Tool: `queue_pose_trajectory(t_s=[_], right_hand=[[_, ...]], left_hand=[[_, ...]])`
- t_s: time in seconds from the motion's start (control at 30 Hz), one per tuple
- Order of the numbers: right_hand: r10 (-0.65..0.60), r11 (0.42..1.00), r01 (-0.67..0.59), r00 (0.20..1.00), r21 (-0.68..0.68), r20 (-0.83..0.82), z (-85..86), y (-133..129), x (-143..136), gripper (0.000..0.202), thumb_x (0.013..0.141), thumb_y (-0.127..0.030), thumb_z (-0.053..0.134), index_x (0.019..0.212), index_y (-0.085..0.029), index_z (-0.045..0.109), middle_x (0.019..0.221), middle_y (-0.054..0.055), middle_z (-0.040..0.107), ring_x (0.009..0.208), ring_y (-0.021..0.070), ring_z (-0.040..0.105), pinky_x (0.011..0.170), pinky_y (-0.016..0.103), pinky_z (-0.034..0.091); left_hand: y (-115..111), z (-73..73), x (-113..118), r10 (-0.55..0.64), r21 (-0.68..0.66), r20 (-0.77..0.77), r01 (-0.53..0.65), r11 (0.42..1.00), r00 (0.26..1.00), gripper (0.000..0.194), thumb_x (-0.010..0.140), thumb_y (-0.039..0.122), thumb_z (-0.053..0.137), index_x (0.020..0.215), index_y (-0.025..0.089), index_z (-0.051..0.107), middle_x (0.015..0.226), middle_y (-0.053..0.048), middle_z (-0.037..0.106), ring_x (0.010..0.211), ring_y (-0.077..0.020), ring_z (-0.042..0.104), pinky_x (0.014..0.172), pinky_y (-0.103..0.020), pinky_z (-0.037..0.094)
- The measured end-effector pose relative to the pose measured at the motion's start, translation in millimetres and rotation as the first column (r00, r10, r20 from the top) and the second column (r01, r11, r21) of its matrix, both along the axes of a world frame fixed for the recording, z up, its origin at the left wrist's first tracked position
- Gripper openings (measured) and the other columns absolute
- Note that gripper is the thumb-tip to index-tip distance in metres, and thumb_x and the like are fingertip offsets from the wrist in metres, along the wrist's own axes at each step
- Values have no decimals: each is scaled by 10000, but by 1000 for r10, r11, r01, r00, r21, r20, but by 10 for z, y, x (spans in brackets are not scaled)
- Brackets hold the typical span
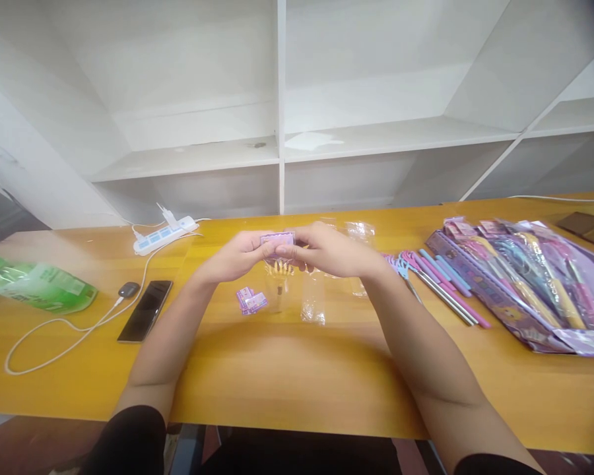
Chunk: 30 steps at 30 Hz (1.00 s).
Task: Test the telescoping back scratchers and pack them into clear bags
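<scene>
Above the middle of the table, my left hand (241, 256) and my right hand (330, 251) pinch a small purple printed card (277, 239) between thumbs and fingers. Below the card hangs clear plastic, perhaps a bag, with something yellowish in it that I cannot make out. On the table just under my left hand lie several small purple cards (251, 301), overlapping. A flat clear plastic bag (313, 300) lies below my right hand, and more clear plastic (360, 231) lies behind it.
Right of my forearm are pink, blue and silver sticks (445, 284) and a purple display box (495, 297) holding several packaged items. At left stand a power strip (164, 235), a phone (145, 311), a white cable (79, 328) and a lying green bottle (44, 287). White shelving (281, 119) rises behind.
</scene>
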State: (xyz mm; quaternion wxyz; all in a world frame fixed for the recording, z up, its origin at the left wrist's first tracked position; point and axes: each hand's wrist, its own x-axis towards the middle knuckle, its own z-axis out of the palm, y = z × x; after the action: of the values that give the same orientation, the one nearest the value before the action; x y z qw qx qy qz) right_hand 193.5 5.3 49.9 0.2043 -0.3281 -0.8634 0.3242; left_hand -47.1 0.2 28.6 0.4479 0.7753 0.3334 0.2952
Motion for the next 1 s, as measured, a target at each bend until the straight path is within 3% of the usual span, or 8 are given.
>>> queue_pose_trajectory(t_s=[0.17, 0.5, 0.77, 1.0], right_hand=[[55, 998, -56, 998, -27, -15, 10, 5, 33, 458, 1083, -603, 561, 869, -205, 636, 741, -15, 674, 646, 121, 616, 625, 280, 411], [146, 987, -149, 988, -65, -43, 10, 80, 78, 435, 1086, -573, 571, 865, -203, 623, 761, -5, 663, 691, 128, 614, 632, 268, 419], [219, 968, -223, 974, -110, -52, -10, 153, 165, 431, 1091, -587, 554, 950, -194, 658, 894, 29, 722, 752, 129, 650, 662, 268, 479], [240, 960, -245, 969, -136, -54, -24, 180, 208, 361, 1095, -511, 549, 957, -196, 656, 948, 34, 735, 803, 133, 688, 690, 266, 541]], left_hand=[[-4, 23, -16, -15, 15, -33, 15, 1000, 999, 494, 1036, 633, 661, 1117, 175, 827, 1043, -110, 832, 986, -232, 781, 865, -322, 631], [-21, 62, -69, -57, 98, -148, 72, 993, 987, 435, 1113, 549, 561, 1225, 180, 763, 1152, -100, 809, 1002, -194, 745, 897, -306, 601], [-3, 58, -76, -86, 96, -125, 99, 990, 988, 430, 1101, 547, 577, 1148, 158, 754, 1079, -106, 789, 923, -183, 716, 849, -304, 597], [8, 51, -85, -138, 71, -88, 144, 987, 987, 399, 1098, 497, 600, 1215, 149, 755, 1068, -112, 785, 892, -171, 696, 826, -299, 591]])
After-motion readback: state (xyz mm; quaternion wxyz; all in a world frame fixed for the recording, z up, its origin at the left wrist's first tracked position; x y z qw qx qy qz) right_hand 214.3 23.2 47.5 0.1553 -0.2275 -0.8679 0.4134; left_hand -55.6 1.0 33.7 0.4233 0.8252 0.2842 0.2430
